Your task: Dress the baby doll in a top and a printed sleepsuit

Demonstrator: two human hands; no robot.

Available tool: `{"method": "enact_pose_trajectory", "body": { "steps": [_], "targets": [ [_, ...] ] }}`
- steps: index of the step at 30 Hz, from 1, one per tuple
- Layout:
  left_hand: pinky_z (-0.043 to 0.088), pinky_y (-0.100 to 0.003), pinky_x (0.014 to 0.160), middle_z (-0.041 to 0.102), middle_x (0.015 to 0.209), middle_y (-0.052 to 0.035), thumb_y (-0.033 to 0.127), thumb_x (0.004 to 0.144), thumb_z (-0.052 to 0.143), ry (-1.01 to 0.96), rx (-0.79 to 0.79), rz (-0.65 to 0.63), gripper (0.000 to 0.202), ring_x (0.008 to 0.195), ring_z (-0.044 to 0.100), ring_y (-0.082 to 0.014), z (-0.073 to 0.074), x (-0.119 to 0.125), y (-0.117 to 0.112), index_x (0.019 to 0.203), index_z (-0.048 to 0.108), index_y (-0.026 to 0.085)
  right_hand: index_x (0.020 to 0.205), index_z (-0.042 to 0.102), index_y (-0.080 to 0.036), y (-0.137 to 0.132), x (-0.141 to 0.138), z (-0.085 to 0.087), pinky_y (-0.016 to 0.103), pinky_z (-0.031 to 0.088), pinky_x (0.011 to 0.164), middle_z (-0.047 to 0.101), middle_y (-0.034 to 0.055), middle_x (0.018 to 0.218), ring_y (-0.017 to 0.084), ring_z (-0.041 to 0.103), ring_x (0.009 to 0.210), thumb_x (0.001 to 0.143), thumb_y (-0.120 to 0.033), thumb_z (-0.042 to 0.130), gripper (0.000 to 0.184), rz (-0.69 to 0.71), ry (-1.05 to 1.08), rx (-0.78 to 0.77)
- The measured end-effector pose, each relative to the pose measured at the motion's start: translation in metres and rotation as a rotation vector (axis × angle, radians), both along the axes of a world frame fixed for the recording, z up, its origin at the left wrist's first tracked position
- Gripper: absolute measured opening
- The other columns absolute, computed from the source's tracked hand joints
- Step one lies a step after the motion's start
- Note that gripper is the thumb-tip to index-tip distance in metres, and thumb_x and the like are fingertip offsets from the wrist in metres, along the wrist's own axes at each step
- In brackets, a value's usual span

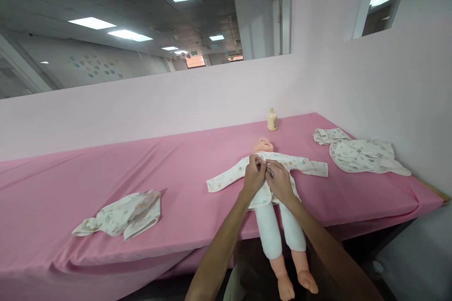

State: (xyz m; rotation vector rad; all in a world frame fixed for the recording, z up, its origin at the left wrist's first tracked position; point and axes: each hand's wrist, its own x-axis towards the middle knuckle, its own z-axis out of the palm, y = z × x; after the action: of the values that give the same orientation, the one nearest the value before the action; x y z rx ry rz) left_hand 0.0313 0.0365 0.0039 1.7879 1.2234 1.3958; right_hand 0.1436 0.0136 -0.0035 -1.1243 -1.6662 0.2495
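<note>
A baby doll (263, 145) lies on its back on the pink-covered table (106, 183), head toward the wall, legs hanging past the front edge. It wears a white printed top (303, 164) with sleeves spread out to both sides. My left hand (253, 177) and my right hand (278, 179) meet over the doll's chest, both pinching the front of the top. What sits between the fingertips is too small to make out.
A small cream bottle (272, 120) stands by the wall behind the doll. Folded baby clothes (360, 154) lie at the right end of the table. Another crumpled garment (123, 214) lies at the front left. Pink partition walls close the back and right.
</note>
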Motion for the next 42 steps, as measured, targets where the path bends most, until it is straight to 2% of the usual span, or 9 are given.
{"method": "enact_pose_trajectory", "body": {
  "steps": [3, 8, 15, 20, 24, 27, 31, 35, 42],
  "targets": [
    [0.043, -0.025, 0.067, 0.059, 0.072, 0.0036, 0.030, 0.088, 0.049, -0.037, -0.036, -0.008, 0.014, 0.068, 0.058, -0.0133, 0.000, -0.001, 0.003, 0.097, 0.041, 0.022, 0.086, 0.067, -0.019, 0.000, 0.001, -0.002, 0.038, 0.047, 0.093, 0.067, 0.0083, 0.114, 0.023, 0.060, 0.105, 0.084, -0.012, 0.045, 0.023, 0.016, -0.028, -0.019],
    [0.042, -0.023, 0.065, 0.057, 0.071, 0.0048, 0.027, 0.087, 0.049, -0.091, -0.062, -0.028, 0.013, 0.065, 0.055, -0.0114, 0.000, -0.001, 0.005, 0.095, 0.041, 0.022, 0.119, 0.059, -0.017, 0.000, 0.002, -0.007, 0.040, 0.049, 0.088, 0.067, 0.0098, 0.111, 0.025, 0.060, 0.105, 0.085, -0.019, 0.049, 0.035, -0.072, -0.007, -0.111],
    [0.042, -0.022, 0.064, 0.054, 0.070, 0.0053, 0.022, 0.084, 0.049, -0.161, -0.079, -0.027, 0.013, 0.062, 0.052, -0.0094, -0.002, 0.000, 0.008, 0.093, 0.039, 0.021, 0.107, 0.065, -0.017, -0.001, 0.001, -0.009, 0.043, 0.045, 0.092, 0.066, 0.0111, 0.106, 0.026, 0.057, 0.100, 0.086, -0.015, 0.044, 0.030, -0.074, -0.111, -0.006],
    [0.042, -0.023, 0.065, 0.055, 0.071, 0.0048, 0.026, 0.088, 0.046, -0.079, -0.082, -0.018, 0.011, 0.064, 0.053, -0.0103, 0.000, -0.001, 0.006, 0.097, 0.042, 0.020, 0.113, 0.063, -0.017, -0.001, 0.003, -0.011, 0.043, 0.043, 0.097, 0.065, 0.0101, 0.111, 0.025, 0.055, 0.107, 0.086, -0.015, 0.044, 0.033, -0.020, -0.066, -0.013],
    [0.045, -0.030, 0.081, 0.063, 0.086, -0.0010, 0.023, 0.087, 0.047, 0.063, -0.022, 0.017, 0.026, 0.083, 0.060, -0.0148, 0.002, -0.001, -0.011, 0.113, 0.046, 0.019, 0.111, 0.063, -0.016, -0.008, 0.008, -0.013, 0.043, 0.044, 0.094, 0.062, 0.0108, 0.108, 0.026, 0.053, 0.105, 0.084, -0.013, 0.044, 0.034, -0.075, -0.107, -0.027],
    [0.042, -0.037, 0.091, 0.062, 0.104, -0.0072, 0.022, 0.084, 0.053, 0.283, 0.076, 0.162, 0.026, 0.102, 0.055, -0.0209, -0.001, 0.000, -0.033, 0.109, 0.053, 0.018, 0.102, 0.064, -0.016, -0.017, 0.014, -0.015, 0.043, 0.044, 0.090, 0.060, 0.0105, 0.099, 0.026, 0.052, 0.099, 0.083, -0.011, 0.045, 0.027, -0.155, -0.155, -0.040],
    [0.041, -0.041, 0.087, 0.061, 0.100, -0.0080, 0.026, 0.086, 0.053, 0.605, 0.152, 0.268, 0.015, 0.096, 0.052, -0.0247, -0.003, 0.003, -0.055, 0.098, 0.058, 0.018, 0.087, 0.060, -0.019, -0.025, 0.019, -0.018, 0.040, 0.044, 0.083, 0.057, 0.0101, 0.095, 0.026, 0.052, 0.095, 0.083, -0.011, 0.045, 0.017, -0.210, -0.222, -0.028],
    [0.039, -0.042, 0.079, 0.060, 0.095, -0.0083, 0.023, 0.087, 0.052, 0.875, 0.179, 0.318, 0.011, 0.090, 0.051, -0.0263, -0.001, 0.006, -0.065, 0.095, 0.058, 0.018, 0.086, 0.056, -0.019, -0.029, 0.020, -0.017, 0.037, 0.043, 0.073, 0.057, 0.0105, 0.094, 0.026, 0.054, 0.088, 0.085, -0.015, 0.046, 0.011, -0.236, -0.248, -0.070],
    [0.039, -0.038, 0.072, 0.057, 0.094, -0.0088, 0.009, 0.083, 0.048, 1.007, 0.304, 0.283, 0.015, 0.085, 0.049, -0.0257, -0.005, 0.007, -0.067, 0.093, 0.055, 0.018, 0.081, 0.052, -0.021, -0.033, 0.022, -0.016, 0.033, 0.037, 0.067, 0.060, 0.0057, 0.080, 0.023, 0.054, 0.078, 0.082, -0.010, 0.043, 0.015, -0.198, -0.263, -0.104]
  ]
}}
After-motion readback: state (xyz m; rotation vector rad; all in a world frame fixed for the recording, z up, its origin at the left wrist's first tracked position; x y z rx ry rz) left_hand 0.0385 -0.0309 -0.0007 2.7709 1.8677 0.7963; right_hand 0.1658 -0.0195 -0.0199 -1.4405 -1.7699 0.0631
